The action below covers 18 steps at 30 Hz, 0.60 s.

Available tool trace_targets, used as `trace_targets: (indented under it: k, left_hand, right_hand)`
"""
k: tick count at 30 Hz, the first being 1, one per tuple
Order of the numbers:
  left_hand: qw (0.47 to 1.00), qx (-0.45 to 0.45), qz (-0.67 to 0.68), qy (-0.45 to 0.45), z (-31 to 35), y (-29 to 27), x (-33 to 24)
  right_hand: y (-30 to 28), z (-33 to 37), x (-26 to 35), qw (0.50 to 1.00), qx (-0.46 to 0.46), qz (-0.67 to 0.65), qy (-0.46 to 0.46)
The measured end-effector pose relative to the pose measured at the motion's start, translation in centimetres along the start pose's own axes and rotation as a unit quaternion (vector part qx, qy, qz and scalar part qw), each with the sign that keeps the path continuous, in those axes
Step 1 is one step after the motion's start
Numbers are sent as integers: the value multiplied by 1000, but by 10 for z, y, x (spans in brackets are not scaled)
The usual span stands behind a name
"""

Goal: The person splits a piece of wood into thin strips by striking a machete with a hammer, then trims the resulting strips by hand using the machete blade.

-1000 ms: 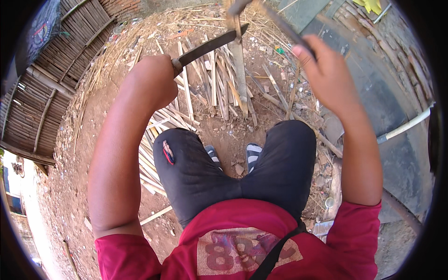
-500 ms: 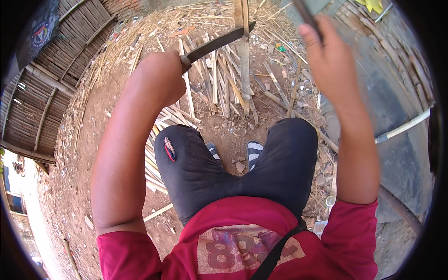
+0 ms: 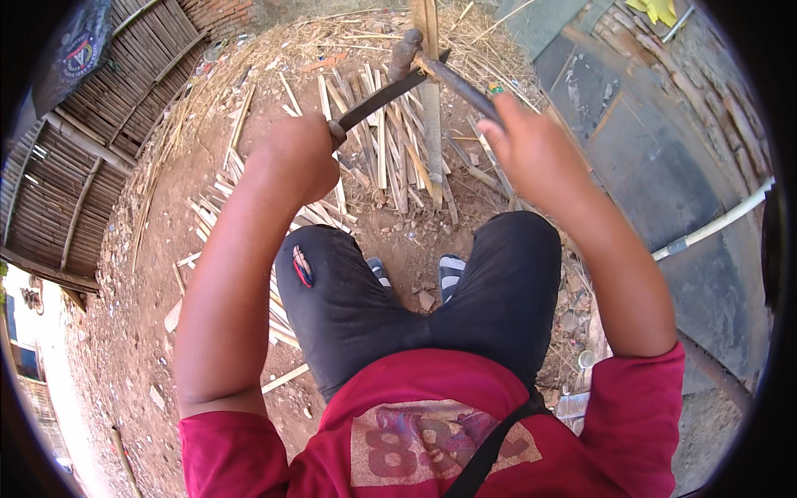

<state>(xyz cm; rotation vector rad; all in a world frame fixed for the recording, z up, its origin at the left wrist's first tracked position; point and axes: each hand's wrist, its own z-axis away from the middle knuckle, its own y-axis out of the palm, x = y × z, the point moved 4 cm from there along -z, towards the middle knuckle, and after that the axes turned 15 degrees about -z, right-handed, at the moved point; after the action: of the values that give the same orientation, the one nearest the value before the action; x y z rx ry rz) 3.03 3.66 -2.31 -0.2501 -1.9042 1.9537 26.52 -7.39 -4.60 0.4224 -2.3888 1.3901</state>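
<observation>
One slat (image 3: 432, 137): upright, knife (image 3: 380, 100) slanting across it.
Left hand (image 3: 295, 158): left of slat, closed round knife.
Right hand (image 3: 535, 149): right of slat, looks nearer, closed round hammer (image 3: 454, 81).

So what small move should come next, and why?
Perhaps the right hand should tap the hammer on the knife, while the left hand holds it steady: the knife lies across the wooden strip, and the hammer's head appears close to it.
</observation>
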Motion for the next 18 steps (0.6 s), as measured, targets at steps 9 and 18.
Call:
trace_targets:
  k: [9,18]
  left_hand:
    - [1000,-4,6,6,-3,18,-2]
    - [999,-35,20,26,-4,33,6]
  right_hand:
    - [-30,-5,14,995,-82,-51,-11]
    - [-37,-9,30,995,-71,-57,-29]
